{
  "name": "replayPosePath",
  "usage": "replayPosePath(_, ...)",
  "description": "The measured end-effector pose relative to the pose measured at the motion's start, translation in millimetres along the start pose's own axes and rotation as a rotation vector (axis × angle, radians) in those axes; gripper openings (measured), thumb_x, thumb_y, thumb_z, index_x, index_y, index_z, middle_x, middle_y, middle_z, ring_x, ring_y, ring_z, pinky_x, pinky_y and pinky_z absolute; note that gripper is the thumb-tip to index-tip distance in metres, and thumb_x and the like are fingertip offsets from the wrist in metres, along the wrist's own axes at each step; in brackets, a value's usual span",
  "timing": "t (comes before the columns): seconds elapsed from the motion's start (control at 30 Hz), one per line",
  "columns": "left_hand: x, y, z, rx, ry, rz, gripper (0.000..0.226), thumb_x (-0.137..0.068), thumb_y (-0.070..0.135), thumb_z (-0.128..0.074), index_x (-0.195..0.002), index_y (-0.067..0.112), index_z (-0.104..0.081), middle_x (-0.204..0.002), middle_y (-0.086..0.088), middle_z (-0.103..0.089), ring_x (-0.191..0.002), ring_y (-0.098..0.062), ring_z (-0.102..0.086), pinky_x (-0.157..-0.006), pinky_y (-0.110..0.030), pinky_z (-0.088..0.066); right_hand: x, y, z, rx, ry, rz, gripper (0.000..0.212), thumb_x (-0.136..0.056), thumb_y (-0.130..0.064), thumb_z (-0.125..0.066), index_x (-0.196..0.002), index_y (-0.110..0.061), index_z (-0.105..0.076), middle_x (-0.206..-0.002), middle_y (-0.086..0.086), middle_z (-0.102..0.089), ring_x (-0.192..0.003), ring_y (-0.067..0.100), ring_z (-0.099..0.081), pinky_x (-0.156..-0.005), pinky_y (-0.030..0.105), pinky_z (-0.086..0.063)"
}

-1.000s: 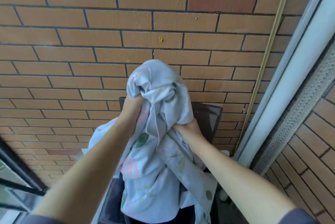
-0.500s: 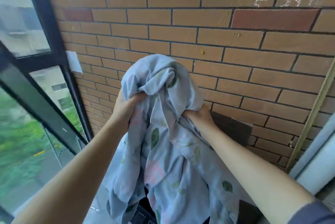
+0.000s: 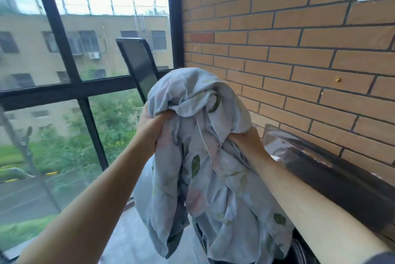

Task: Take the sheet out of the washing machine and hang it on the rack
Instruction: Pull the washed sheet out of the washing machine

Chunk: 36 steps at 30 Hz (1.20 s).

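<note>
L hand [image 3: 149,133] + R hand [image 3: 249,146], fists tight on bunched sheet [image 3: 205,174] by washer [image 3: 333,180].

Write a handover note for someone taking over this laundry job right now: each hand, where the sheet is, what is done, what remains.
Left hand: grips a bunched fold of the sheet.
Right hand: grips another fold, slightly lower.
Sheet: held up in a bundle between the window and the brick wall. Its lower end hangs beside the dark machine lid; whether it has cleared the drum cannot be told.
Done: sheet lifted from the machine.
Left: reach the rack, which is not in view, then spread and hang the sheet.
</note>
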<state>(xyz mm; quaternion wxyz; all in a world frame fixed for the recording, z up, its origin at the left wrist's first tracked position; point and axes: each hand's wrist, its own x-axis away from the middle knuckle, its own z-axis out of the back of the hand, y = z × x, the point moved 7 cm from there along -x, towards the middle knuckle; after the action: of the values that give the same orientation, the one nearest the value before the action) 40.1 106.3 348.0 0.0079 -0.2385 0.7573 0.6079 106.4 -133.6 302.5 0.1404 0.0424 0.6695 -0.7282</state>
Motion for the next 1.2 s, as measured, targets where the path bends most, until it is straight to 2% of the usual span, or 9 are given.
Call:
replayPosePath(0.13, 22, 30, 89, -0.017, 0.124, -0.018, 0.049, -0.077, 0.008, -0.070, -0.123, 0.017, -0.057, -0.114, -0.012, -0.067, -0.103, -0.028, -0.066, -0.086, -0.042, -0.054, 5, -20, -80, 0.043, -0.092, 0.038, 0.060, -0.056, -0.037, -0.082, -0.112, -0.019, -0.067, -0.105, 0.000, -0.071, -0.096, 0.020, -0.067, -0.084, 0.048, -0.054)
replayPosePath(0.2, 38, 44, 137, -0.003, 0.203, -0.007, 0.046, -0.079, 0.009, -0.070, -0.122, 0.015, -0.059, -0.111, -0.013, -0.068, -0.102, -0.030, -0.066, -0.083, -0.041, -0.055, 14, -35, -124, 0.075, -0.137, 0.044, 0.054, -0.064, -0.029, -0.082, -0.113, -0.016, -0.064, -0.110, 0.003, -0.068, -0.101, 0.023, -0.063, -0.089, 0.046, -0.051)
replayPosePath(0.4, 93, 107, 265, -0.013, 0.357, -0.037, 0.043, -0.078, 0.009, -0.070, -0.120, 0.010, -0.062, -0.111, -0.017, -0.068, -0.102, -0.033, -0.065, -0.086, -0.045, -0.055, 60, -79, -260, -0.053, -0.246, 0.060, 0.046, -0.074, -0.010, -0.079, -0.116, -0.014, -0.061, -0.105, -0.001, -0.060, -0.097, 0.014, -0.054, -0.079, 0.023, -0.042)
replayPosePath(0.5, 119, 141, 323, -0.026, 0.404, -0.083, 0.033, -0.083, 0.007, -0.065, -0.115, 0.013, -0.063, -0.099, -0.009, -0.072, -0.091, -0.025, -0.069, -0.072, -0.034, -0.058, 92, -99, -323, -0.122, -0.300, 0.066, 0.045, -0.056, -0.018, -0.083, -0.098, -0.020, -0.067, -0.100, 0.003, -0.070, -0.092, 0.016, -0.062, -0.081, 0.035, -0.052)
replayPosePath(0.6, 144, 174, 376, -0.053, 0.481, -0.139, 0.022, -0.086, 0.004, -0.061, -0.105, 0.014, -0.064, -0.080, -0.001, -0.074, -0.076, -0.017, -0.070, -0.058, -0.025, -0.054, 123, -116, -380, -0.220, -0.397, 0.060, 0.040, -0.053, -0.015, -0.070, -0.092, -0.016, -0.071, -0.079, -0.003, -0.073, -0.073, 0.010, -0.066, -0.062, 0.025, -0.053)
replayPosePath(0.7, 159, 206, 419, -0.105, 0.478, -0.174, 0.032, -0.084, 0.004, -0.064, -0.115, 0.011, -0.063, -0.091, -0.007, -0.073, -0.084, -0.022, -0.070, -0.062, -0.029, -0.055, 147, -137, -423, -0.240, -0.450, 0.062, 0.030, -0.052, -0.010, -0.067, -0.082, -0.015, -0.069, -0.059, -0.009, -0.068, -0.055, 0.002, -0.062, -0.048, 0.015, -0.046)
replayPosePath(0.87, 170, 258, 477, -0.173, 0.498, -0.270, 0.045, -0.079, 0.005, -0.070, -0.122, 0.010, -0.058, -0.111, -0.018, -0.067, -0.101, -0.034, -0.065, -0.080, -0.042, -0.055, 161, -173, -478, -0.253, -0.487, 0.117, 0.028, -0.069, 0.012, -0.067, -0.083, -0.013, -0.068, -0.063, -0.003, -0.070, -0.061, 0.011, -0.066, -0.050, 0.020, -0.049)
replayPosePath(1.07, 154, 333, 516, -0.318, 0.580, -0.423, 0.043, -0.076, 0.005, -0.073, -0.115, 0.012, -0.057, -0.102, -0.010, -0.069, -0.093, -0.030, -0.067, -0.076, -0.041, -0.057, 147, -235, -532, -0.248, -0.468, 0.284, 0.019, -0.076, -0.005, -0.065, -0.090, -0.018, -0.067, -0.066, -0.009, -0.067, -0.060, 0.006, -0.062, -0.051, 0.018, -0.045)
replayPosePath(1.2, 119, 400, 531, -0.449, 0.692, -0.516, 0.047, -0.061, 0.023, -0.078, -0.104, 0.020, -0.058, -0.102, -0.007, -0.068, -0.090, -0.024, -0.067, -0.074, -0.038, -0.056, 117, -280, -569, -0.345, -0.423, 0.287, 0.022, -0.077, -0.015, -0.063, -0.097, -0.018, -0.069, -0.072, -0.004, -0.069, -0.058, 0.003, -0.063, -0.047, 0.017, -0.046)
